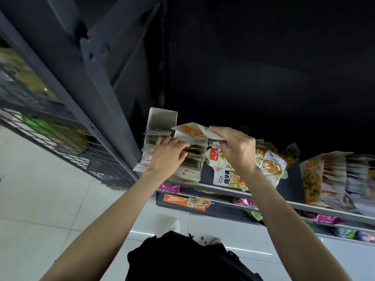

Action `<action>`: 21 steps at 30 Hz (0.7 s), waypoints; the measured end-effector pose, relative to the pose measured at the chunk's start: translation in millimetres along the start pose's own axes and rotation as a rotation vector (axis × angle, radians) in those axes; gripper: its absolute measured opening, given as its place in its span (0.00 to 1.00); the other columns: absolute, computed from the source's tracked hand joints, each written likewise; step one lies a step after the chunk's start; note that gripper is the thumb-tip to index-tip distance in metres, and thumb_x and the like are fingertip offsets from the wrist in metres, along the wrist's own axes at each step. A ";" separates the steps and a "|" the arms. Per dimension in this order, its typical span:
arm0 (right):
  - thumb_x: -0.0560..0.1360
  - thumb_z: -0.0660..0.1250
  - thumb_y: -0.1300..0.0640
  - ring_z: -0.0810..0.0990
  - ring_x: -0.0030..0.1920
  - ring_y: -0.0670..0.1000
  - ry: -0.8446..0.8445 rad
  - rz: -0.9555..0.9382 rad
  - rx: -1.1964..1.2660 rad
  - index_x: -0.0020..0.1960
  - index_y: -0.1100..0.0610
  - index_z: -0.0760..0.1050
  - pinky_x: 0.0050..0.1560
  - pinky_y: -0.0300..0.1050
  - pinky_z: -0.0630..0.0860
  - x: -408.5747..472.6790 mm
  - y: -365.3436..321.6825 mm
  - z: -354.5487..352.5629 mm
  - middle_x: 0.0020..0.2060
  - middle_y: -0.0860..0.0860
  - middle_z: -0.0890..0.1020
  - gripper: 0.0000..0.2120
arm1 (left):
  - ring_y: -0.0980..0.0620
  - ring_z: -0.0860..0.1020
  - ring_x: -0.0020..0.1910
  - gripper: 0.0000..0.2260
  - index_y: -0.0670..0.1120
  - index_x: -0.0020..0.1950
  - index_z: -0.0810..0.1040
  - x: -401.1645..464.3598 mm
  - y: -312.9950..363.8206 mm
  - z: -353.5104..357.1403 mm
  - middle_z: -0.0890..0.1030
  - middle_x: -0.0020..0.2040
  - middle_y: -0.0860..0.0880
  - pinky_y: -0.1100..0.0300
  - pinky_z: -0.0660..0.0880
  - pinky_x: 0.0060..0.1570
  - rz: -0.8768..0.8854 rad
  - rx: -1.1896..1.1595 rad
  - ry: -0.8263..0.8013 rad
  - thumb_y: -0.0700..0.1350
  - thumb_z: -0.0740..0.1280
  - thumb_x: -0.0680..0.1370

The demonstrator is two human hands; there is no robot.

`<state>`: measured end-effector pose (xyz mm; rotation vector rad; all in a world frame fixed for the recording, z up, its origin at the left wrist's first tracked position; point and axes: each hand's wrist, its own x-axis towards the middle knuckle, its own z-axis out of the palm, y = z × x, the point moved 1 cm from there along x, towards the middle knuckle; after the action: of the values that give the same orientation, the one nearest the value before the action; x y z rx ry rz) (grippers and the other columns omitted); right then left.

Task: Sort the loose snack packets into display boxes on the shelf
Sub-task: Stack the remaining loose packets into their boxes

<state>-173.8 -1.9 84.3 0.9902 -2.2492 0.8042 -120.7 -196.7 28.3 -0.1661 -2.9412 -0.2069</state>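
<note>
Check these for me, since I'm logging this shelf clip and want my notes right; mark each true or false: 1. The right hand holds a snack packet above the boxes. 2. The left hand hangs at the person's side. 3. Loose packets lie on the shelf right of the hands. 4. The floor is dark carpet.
1. True: the right hand pinches an orange-printed packet over the display box.
2. False: the left hand reaches into the display box, fingers among its packets.
3. True: loose packets lie on the shelf.
4. False: the floor is pale glossy tile.
</note>
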 end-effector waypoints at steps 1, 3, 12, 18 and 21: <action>0.65 0.66 0.76 0.84 0.41 0.49 -0.036 -0.035 -0.057 0.53 0.57 0.82 0.30 0.42 0.79 -2.1 2.1 2.7 0.45 0.49 0.85 0.22 | 0.48 0.79 0.51 0.11 0.52 0.57 0.80 -0.1 -0.2 0.4 0.83 0.51 0.50 0.52 0.69 0.53 0.000 -0.005 0.008 0.51 0.69 0.75; 0.63 0.65 0.74 0.83 0.36 0.51 -0.154 -0.092 -0.158 0.52 0.55 0.83 0.24 0.42 0.76 -3.2 3.8 10.7 0.43 0.49 0.85 0.23 | 0.48 0.79 0.49 0.11 0.51 0.55 0.81 -0.5 0.7 0.7 0.83 0.50 0.50 0.53 0.70 0.51 0.002 -0.011 0.019 0.51 0.71 0.74; 0.56 0.77 0.66 0.78 0.34 0.53 -0.594 -0.006 -0.422 0.43 0.55 0.81 0.36 0.42 0.74 6.2 -19.2 76.4 0.32 0.51 0.80 0.17 | 0.48 0.78 0.49 0.10 0.51 0.54 0.81 -6.0 -0.9 -2.2 0.83 0.50 0.51 0.53 0.69 0.50 0.013 0.001 0.031 0.49 0.69 0.74; 0.78 0.62 0.60 0.80 0.52 0.57 -0.646 0.256 -0.240 0.65 0.52 0.75 0.52 0.48 0.75 1.8 -16.4 59.1 0.51 0.54 0.83 0.16 | 0.44 0.77 0.47 0.09 0.46 0.51 0.81 -18.5 21.6 -14.6 0.82 0.46 0.48 0.51 0.71 0.48 -0.034 -0.056 0.119 0.45 0.70 0.72; 0.76 0.65 0.60 0.80 0.52 0.56 -0.373 0.302 -0.026 0.61 0.56 0.77 0.51 0.51 0.77 -26.8 -8.8 21.8 0.50 0.55 0.83 0.14 | 0.49 0.76 0.45 0.08 0.45 0.50 0.78 -26.0 57.2 -28.3 0.81 0.44 0.49 0.55 0.71 0.46 -0.063 -0.304 0.253 0.46 0.64 0.75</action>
<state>-156.6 -9.9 54.1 0.8548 -2.7711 0.7597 -83.2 -147.2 58.1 -0.0813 -2.6500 -0.6349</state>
